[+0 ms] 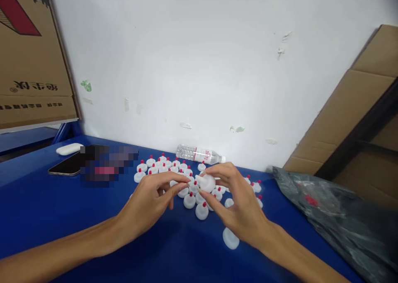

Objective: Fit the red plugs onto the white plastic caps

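Between the thumb and fingers of my right hand (242,204) is a white plastic nozzle cap (208,183), tilted with its bare spout pointing left. My left hand (151,196) is closed in a pinch just left of that spout; whatever its fingertips hold is too small to make out. Around and behind both hands stand several white nozzle caps with red tips (202,211) on the blue table (174,250). A white cap (231,238) with no red tip showing lies below my right hand. My hands hide part of the group.
A clear plastic bottle (200,154) lies along the wall. To the left are a phone (66,165), a white case (69,149) and a blurred-out patch. A dark plastic bag (336,216) with something red covers the right side. Cardboard (34,67) stands at the left.
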Available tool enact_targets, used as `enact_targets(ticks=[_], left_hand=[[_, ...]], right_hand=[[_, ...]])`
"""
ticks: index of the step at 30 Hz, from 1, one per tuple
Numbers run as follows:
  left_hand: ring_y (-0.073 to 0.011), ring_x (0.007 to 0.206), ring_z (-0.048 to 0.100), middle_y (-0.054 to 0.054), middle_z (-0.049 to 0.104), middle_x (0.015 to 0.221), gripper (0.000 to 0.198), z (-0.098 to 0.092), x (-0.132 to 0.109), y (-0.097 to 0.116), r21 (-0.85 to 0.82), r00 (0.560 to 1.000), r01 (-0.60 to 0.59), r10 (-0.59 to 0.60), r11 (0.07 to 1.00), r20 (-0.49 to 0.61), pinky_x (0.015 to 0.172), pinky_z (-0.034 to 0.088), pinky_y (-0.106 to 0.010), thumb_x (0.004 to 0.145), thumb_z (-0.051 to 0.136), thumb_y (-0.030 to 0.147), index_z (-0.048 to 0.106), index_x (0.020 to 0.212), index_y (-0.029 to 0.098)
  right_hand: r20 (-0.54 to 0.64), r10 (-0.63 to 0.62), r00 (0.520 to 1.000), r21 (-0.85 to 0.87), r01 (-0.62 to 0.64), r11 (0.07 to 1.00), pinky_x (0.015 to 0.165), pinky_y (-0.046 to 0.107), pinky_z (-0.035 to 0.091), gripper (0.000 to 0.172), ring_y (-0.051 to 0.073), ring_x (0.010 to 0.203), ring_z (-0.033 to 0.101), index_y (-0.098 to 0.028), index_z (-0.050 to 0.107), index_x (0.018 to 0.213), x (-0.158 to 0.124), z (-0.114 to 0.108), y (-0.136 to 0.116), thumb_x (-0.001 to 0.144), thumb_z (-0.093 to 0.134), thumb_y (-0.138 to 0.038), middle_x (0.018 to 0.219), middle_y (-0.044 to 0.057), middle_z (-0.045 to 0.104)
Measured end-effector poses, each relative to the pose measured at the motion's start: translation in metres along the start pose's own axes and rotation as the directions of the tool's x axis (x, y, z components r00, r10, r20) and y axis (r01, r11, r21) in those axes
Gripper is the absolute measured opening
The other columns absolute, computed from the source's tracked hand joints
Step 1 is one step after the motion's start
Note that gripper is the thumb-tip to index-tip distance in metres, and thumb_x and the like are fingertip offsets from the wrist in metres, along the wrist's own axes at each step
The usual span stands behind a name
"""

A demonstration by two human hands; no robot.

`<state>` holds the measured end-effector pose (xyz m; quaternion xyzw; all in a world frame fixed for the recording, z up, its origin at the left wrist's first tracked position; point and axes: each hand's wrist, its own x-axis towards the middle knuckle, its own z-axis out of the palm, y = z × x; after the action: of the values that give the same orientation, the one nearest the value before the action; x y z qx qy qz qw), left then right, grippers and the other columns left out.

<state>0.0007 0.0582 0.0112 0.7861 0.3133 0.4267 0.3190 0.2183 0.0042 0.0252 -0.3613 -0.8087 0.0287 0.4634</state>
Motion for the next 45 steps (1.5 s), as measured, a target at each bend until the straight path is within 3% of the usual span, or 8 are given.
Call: enact_targets(ticks=[6,15,21,26,31,38,42,45], left_hand=[[-0.0082,0.04,0.057,0.006,0.061,0.05,0.016,0.0,0.002,0.005,-0.153,0.996,0.064,-0.073,0.986,-0.052,0.042,0.041,-0.016,0.094,0.064,0.028,0.076,0.099,0.018],[-0.0073,0.043,0.062,0.003,0.071,0.071,0.016,0.002,-0.004,0.001,-0.241,0.995,0.095,-0.088,0.966,0.04,0.044,0.044,-0.016,0.095,0.065,0.03,0.075,0.1,0.02],[-0.0082,0.048,0.062,0.002,0.071,0.074,0.022,0.0,-0.006,0.003,-0.131,0.994,0.084,-0.075,0.988,0.073,0.048,0.044,-0.019,0.098,0.06,0.037,0.072,0.103,0.019],[-0.0108,0.058,0.058,0.003,0.063,0.065,0.033,-0.005,-0.007,-0.001,0.152,0.968,-0.163,0.128,0.975,0.216,0.06,0.042,-0.023,0.106,0.04,0.032,0.067,0.091,0.019],[-0.0108,0.06,0.058,0.003,0.061,0.069,0.038,-0.009,-0.01,0.002,0.129,0.92,-0.223,0.165,0.966,0.355,0.061,0.043,-0.024,0.108,0.029,0.031,0.054,0.083,0.019],[-0.0114,0.056,0.053,0.004,0.056,0.066,0.035,-0.005,-0.014,0.005,0.129,0.912,-0.227,0.165,0.965,0.375,0.059,0.041,-0.025,0.108,0.025,0.03,0.049,0.084,0.02],[-0.013,0.054,0.049,0.004,0.055,0.068,0.025,-0.005,-0.014,0.004,0.255,0.87,-0.414,0.298,0.874,0.393,0.055,0.035,-0.027,0.105,0.029,0.025,0.049,0.09,0.021],[-0.0131,0.054,0.047,0.003,0.055,0.071,0.026,-0.01,-0.008,0.003,0.371,0.878,-0.445,0.314,0.815,0.362,0.054,0.031,-0.028,0.105,0.03,0.024,0.051,0.089,0.02]], right_hand=[[0.083,0.0,0.997,-0.112,0.01,0.994,0.083,0.033,0.059,0.042,0.017,0.094,0.064,-0.028,0.05,0.131,-0.003,-0.001,0.0,0.094,0.062,-0.015,0.112,0.004,0.06],[0.121,-0.023,0.992,-0.081,0.033,0.996,0.084,0.035,0.057,0.038,0.019,0.099,0.063,-0.027,0.051,0.13,-0.003,-0.001,-0.002,0.095,0.061,-0.016,0.11,0.005,0.061],[0.099,-0.069,0.993,-0.074,0.077,0.994,0.082,0.032,0.057,0.04,0.017,0.094,0.064,-0.026,0.049,0.129,-0.005,0.0,-0.002,0.094,0.064,-0.014,0.108,0.004,0.064],[0.085,-0.148,0.985,-0.075,0.154,0.985,0.089,0.033,0.058,0.032,0.018,0.105,0.067,-0.025,0.049,0.123,-0.009,0.003,-0.002,0.095,0.06,-0.013,0.114,0.006,0.068],[0.123,-0.229,0.966,-0.09,0.24,0.966,0.089,0.03,0.059,0.035,0.017,0.104,0.068,-0.024,0.049,0.126,-0.013,0.006,-0.003,0.095,0.058,-0.009,0.117,0.008,0.068],[0.213,-0.2,0.956,-0.119,0.228,0.966,0.088,0.028,0.058,0.032,0.016,0.103,0.067,-0.024,0.047,0.127,-0.014,0.007,-0.008,0.098,0.056,-0.014,0.117,0.008,0.066],[0.387,-0.202,0.9,-0.225,0.304,0.926,0.077,0.028,0.058,0.023,0.016,0.092,0.066,-0.024,0.052,0.122,-0.01,0.007,-0.01,0.101,0.048,-0.016,0.108,0.006,0.065],[0.363,-0.207,0.909,-0.26,0.312,0.914,0.083,0.031,0.056,0.016,0.018,0.097,0.066,-0.021,0.056,0.116,-0.003,-0.002,0.0,0.102,0.049,-0.021,0.11,0.008,0.066]])
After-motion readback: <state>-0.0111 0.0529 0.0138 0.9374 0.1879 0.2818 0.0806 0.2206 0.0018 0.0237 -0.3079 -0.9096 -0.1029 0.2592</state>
